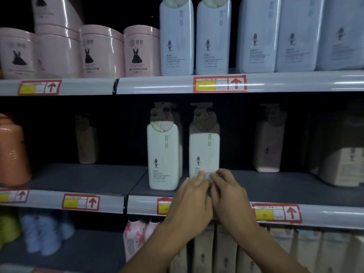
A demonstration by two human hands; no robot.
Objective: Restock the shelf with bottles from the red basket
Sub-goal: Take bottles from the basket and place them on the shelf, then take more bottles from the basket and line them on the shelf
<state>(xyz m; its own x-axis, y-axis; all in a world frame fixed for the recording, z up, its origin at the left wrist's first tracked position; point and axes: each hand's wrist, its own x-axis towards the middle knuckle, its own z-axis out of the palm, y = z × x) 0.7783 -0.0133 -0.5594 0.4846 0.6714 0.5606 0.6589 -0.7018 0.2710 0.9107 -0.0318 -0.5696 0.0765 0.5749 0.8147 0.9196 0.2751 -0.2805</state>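
Note:
Two white pump bottles stand side by side on the dark middle shelf (98,174). The left white bottle (163,158) stands free near the shelf's front. Both my hands meet at the base of the right white bottle (203,152). My left hand (190,201) holds its lower left corner with the thumb on the front label. My right hand (229,194) has its fingers curled against the lower front edge. The bottle stands upright, and my hands hide its bottom edge. The red basket is not in view.
A beige bottle (86,140) and a pinkish bottle (268,142) stand deep on the same shelf, with an orange bottle (11,150) at far left. Pink jars (98,52) and pale blue bottles (176,38) fill the upper shelf. More bottles crowd the shelf below.

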